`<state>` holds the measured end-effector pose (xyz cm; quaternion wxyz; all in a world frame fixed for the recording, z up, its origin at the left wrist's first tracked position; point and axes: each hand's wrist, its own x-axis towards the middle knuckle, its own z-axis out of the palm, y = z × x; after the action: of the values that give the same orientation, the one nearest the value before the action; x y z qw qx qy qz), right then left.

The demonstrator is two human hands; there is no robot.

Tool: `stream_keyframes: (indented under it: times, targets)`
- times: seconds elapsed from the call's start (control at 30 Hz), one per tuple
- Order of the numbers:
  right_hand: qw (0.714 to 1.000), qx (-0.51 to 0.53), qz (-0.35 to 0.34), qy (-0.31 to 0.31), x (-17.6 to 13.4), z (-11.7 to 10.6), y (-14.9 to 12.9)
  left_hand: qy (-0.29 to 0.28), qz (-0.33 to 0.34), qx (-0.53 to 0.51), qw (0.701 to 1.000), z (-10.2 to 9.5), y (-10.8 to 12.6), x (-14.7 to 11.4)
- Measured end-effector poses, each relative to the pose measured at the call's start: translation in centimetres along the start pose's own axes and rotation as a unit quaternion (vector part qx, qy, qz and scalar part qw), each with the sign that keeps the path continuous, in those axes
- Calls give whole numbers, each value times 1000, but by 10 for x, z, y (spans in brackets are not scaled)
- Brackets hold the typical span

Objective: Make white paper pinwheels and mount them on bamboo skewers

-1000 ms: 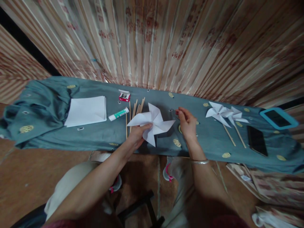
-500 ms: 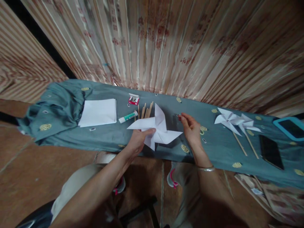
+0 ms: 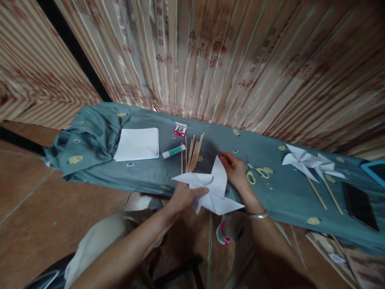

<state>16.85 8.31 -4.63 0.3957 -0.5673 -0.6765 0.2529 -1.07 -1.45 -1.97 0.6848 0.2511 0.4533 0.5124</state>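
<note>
My left hand (image 3: 183,199) grips a white paper pinwheel (image 3: 218,185), thumb pressed on its folded middle and fingers beneath. It is held at the front edge of the cloth-covered table. Just behind the pinwheel's upper blade is my right hand (image 3: 236,173), its fingers curled together. Whatever those fingertips pinch is hidden. Green-handled scissors (image 3: 258,171) lie right of this hand. Beyond the pinwheel are several thin wooden sticks (image 3: 194,152) and a glue stick (image 3: 173,151). Farther back sits an open little red box (image 3: 180,130) with small shiny pieces inside.
A stack of white paper (image 3: 138,143) lies on the left of the green tablecloth (image 3: 99,160). Two pinwheels on sticks (image 3: 300,160) rest at the right, beside a black phone (image 3: 359,204) and a blue-framed object (image 3: 374,170). A striped curtain (image 3: 192,60) hangs behind.
The pinwheel has come down toward the table's front edge in my left hand. My right hand, which held a small shiny piece off to the side, has moved in by the pinwheel's upper blade.
</note>
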Motion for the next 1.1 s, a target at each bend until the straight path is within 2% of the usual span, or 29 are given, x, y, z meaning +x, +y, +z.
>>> stream_keyframes:
  times: [0.1, 0.2, 0.3, 0.4, 0.57, 0.7, 0.8, 0.9, 1.1]
  targets:
    - [999, -2, -9, -32, 0, 9, -5, 36, 24, -3, 999, -5, 17, 1]
    - [999, 4, -12, -52, 2, 22, -12, 96, 66, -42, 992, -19, 45, 5]
    - [997, -15, -35, -62, 8, 40, -20, 184, 123, -115, 968, -36, 75, 11]
    - [992, -65, -68, -86, 18, 58, -31, 229, 161, -157, 947, -53, 96, 13]
    - [978, -134, -100, -122, 48, 81, -55, 234, 198, -185, 934, -70, 113, 12]
    - [956, -216, -132, -147, 79, 100, -79, 224, 232, -208, 923, -78, 124, 13]
    - [932, -280, -157, -167, 98, 114, -93, 234, 240, -220, 916, -81, 128, 14]
    - [904, -338, -178, -191, 110, 123, -98, 220, 228, -221, 922, -83, 127, 15]
    - [852, -419, -212, -232, 123, 125, -99, 219, 224, -223, 923, -86, 125, 14]
